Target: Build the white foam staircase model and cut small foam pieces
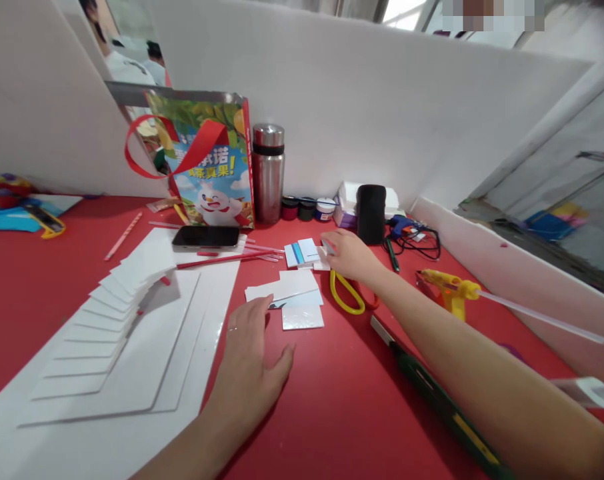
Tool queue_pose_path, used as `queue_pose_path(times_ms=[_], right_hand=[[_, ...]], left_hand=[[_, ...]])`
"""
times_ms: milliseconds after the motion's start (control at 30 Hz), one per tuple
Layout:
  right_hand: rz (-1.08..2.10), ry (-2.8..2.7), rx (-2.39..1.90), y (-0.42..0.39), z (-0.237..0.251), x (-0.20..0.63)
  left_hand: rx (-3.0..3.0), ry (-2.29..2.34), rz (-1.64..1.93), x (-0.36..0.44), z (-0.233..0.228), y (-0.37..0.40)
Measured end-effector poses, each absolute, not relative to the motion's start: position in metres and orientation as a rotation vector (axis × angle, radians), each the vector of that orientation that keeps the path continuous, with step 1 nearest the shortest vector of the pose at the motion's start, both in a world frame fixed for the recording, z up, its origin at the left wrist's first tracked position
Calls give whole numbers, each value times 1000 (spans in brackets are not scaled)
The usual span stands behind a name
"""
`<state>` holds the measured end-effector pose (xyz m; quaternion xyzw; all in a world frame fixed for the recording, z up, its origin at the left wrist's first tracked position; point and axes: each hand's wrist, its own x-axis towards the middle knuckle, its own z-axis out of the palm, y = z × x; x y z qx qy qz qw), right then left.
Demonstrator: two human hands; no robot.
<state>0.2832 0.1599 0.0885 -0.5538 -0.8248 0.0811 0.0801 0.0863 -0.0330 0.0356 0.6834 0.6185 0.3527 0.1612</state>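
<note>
Head view, the only one I have. My right hand [349,255] is stretched to the far middle of the red table [342,413], fingers curled narrow on a small white piece [323,257] at the edge of a cluster of little foam squares [302,252], one of them striped blue. I judge it pinched, though the fingertips hide the contact. My left hand [255,353] lies nearer, palm down, fingers loosely spread and holding nothing, its fingertips touching the near-left corner of a few overlapping white cut sheets [289,293].

Just beside the right wrist, partly under it, lie yellow-handled scissors [347,293]. Under the right forearm a green utility knife [432,393] runs toward the near right (I cannot tell whether the blade is out). A yellow glue gun [452,290] rests to the right, its stick pointing further right. To the left sits a stepped stack of white foam boards [107,333], with a phone [205,236] at its far edge, and a steel flask [268,173] and printed gift bag [207,167] beyond.

Risks as I judge them: drawing the right arm back low could drag the forearm over the knife or catch the scissors; the light squares could scatter if nudged; the glue gun's nozzle, if hot, lies close to the elbow's path.
</note>
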Motion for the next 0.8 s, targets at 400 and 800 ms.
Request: queue_pose_path(times_ms=[400,800], right_hand=[[161,-2785,-1641,164,92,281],[350,-2463,-1170,78,116,294]], left_hand=[[1967,1744,1075,86,34,-32],[1278,1287,1196,86,52,-32]])
